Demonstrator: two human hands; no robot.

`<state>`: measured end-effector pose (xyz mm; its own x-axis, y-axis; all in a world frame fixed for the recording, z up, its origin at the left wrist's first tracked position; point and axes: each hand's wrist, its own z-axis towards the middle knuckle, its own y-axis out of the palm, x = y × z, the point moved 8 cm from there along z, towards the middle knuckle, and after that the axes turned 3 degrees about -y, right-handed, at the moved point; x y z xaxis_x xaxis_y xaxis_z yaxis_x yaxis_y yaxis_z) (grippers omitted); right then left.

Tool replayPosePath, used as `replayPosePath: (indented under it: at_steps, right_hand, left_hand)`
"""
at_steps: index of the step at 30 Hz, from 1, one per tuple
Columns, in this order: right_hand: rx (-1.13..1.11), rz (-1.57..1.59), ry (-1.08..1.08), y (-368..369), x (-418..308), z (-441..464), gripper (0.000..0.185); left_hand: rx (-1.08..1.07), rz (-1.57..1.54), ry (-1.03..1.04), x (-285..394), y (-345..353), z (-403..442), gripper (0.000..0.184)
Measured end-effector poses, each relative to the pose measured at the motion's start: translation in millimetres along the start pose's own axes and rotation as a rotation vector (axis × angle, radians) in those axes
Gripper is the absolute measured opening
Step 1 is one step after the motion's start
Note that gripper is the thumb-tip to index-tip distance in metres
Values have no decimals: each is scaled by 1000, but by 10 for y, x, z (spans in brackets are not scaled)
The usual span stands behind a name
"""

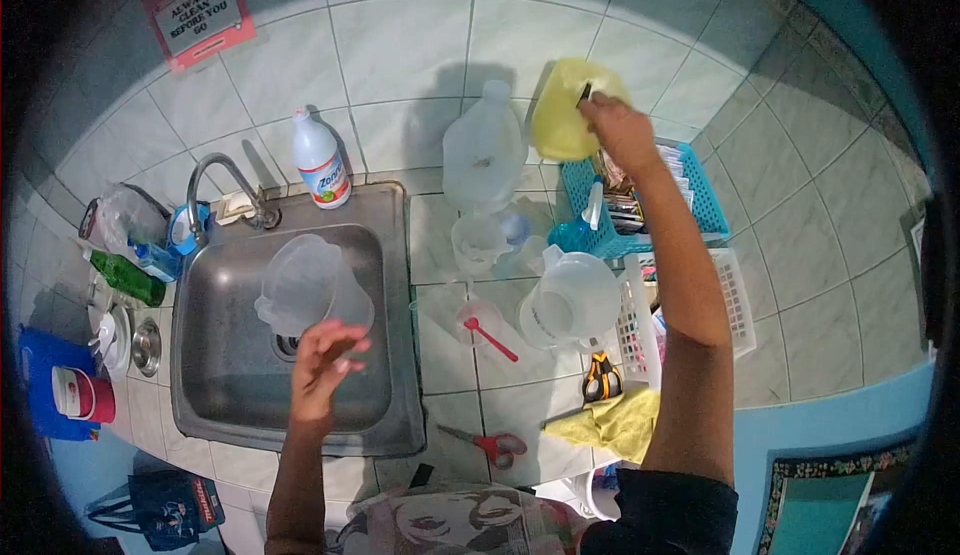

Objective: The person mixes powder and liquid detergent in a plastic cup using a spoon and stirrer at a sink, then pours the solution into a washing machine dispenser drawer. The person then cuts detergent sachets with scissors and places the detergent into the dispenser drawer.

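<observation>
My right hand (622,133) reaches to the back wall, its fingers closed at the top of a yellow plastic jug (562,125), near a small black part. Over the sink (230,375), my left hand (326,360) is open with fingers slightly bent and holds nothing I can see. Just beyond it sits a clear plastic container (300,280) in the basin; whether the fingertips touch it I cannot tell. Left of the yellow jug stands a large translucent bottle (484,160). A clear measuring pitcher (570,300) stands below my right forearm, beside a red spoon (490,339) on a small clear cup.
Behind the basin are a faucet (215,170) and a white bleach bottle (322,165). A blue basket (705,195) and a white basket (738,300) stand at right. Red scissors (495,447), orange-black scissors (602,380) and a yellow cloth (610,427) lie nearer me.
</observation>
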<state>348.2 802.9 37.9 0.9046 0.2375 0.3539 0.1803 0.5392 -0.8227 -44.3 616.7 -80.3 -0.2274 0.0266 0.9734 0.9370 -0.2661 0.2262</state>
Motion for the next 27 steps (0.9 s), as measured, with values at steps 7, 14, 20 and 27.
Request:
replayPosePath:
  at_steps: [7,14,20,27]
  right_hand:
    - [183,-26,-50,-2020,-830,-210,16]
    - [90,379,8,-2503,-2032,-975,15]
    - [105,532,-211,-2183,-3041,-1492,23]
    - [1,918,-195,-1715,-3346,-1633,29]
  left_hand:
    - [-391,-693,-150,-37,720,389,67]
    - [-625,-1077,-205,-125,861,165,86]
    - [-304,-1254,-185,-511,270,-314,89]
    - [-106,-1030,-223,-1092,-349,-698,78]
